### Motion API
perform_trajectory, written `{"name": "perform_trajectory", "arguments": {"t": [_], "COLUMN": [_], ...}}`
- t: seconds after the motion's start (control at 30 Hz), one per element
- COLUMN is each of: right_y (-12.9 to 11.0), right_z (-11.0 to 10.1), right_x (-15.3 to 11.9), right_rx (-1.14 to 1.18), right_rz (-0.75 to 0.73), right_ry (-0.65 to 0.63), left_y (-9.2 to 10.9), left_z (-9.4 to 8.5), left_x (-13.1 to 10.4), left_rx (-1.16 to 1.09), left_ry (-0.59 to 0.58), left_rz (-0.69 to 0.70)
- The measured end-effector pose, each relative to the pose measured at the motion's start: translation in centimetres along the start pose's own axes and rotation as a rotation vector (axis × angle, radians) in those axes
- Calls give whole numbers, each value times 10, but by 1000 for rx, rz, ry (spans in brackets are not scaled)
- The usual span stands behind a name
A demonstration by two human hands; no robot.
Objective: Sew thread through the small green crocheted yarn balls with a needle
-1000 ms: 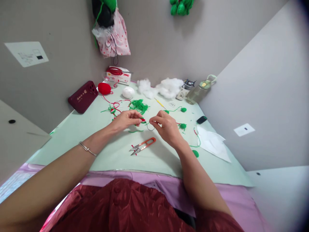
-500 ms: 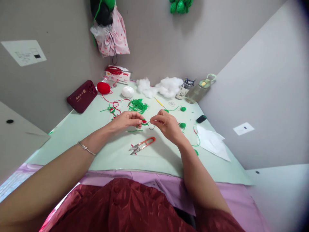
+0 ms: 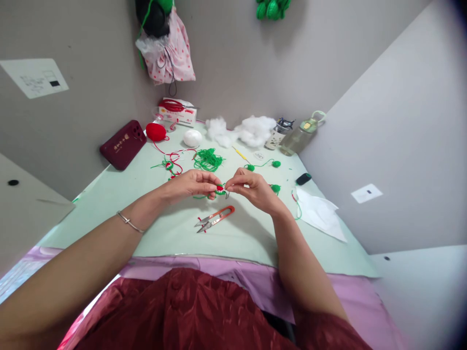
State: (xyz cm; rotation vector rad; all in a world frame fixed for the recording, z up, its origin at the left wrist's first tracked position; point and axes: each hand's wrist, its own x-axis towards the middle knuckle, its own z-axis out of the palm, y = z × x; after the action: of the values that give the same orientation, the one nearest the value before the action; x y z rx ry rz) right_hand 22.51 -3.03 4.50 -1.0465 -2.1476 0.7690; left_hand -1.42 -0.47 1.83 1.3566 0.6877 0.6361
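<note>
Currently the left hand point(image 3: 189, 183) and right hand point(image 3: 251, 187) both pinch a small red-and-green yarn piece point(image 3: 219, 189) above mid-counter point(image 3: 146, 214), beyond the thread snips point(image 3: 215, 218). Judged featherlight, soft, easily crushed or unravelled; best gripped by fingertips at its edges.

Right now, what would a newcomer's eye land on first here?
The left hand and right hand meet at mid-table, pinching a small red and green crochet piece. Just nearer the person lie orange thread snips on the pale green mat. At the back sit a red yarn ball and white stuffing.
</note>
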Motion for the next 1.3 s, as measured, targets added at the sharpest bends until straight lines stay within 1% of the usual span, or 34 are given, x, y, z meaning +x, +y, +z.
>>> {"name": "perform_trajectory", "arguments": {"t": [0.13, 0.33, 0.57, 0.63, 0.73, 0.83, 0.9, 1.0, 1.07, 1.1, 1.2, 1.3], "right_y": [0, 1, 1, 2, 1, -1, -2, -2, -3, -5, -11, -15], "right_z": [-2, -4, 2, 4, 8, 17, 24, 34, 39, 41, 46, 50], "right_x": [-1, 0, 1, 2, 3, 3, 3, 2, 2, 2, 3, 4], "right_rx": [4, 46, 56, 42, 35, 32, -74, -415, -623, -687, -733, -728], "right_rz": [-27, -27, -14, 14, 56, 20, -61, -186, -228, -243, -273, -250], "right_ry": [-12, -27, -4, 32, 125, 169, 175, 169, 162, 166, 195, 209], "left_y": [-1, -1, -2, -2, -2, -7, -12, -18, -20, -20, -19, -17], "left_z": [-1, -3, 0, 2, 3, 3, 2, 0, 0, 0, 1, 2], "left_x": [0, -1, 0, 0, 3, 6, 8, 11, 12, 12, 12, 12], "left_rx": [12, -3, -18, -25, -66, -153, -185, -149, -120, -113, -116, -154], "left_ry": [-21, -62, -36, -24, 34, 101, 126, 150, 175, 188, 204, 207], "left_rz": [4, -8, -7, -5, -1, 35, 56, 51, 38, 36, 38, 30]}}
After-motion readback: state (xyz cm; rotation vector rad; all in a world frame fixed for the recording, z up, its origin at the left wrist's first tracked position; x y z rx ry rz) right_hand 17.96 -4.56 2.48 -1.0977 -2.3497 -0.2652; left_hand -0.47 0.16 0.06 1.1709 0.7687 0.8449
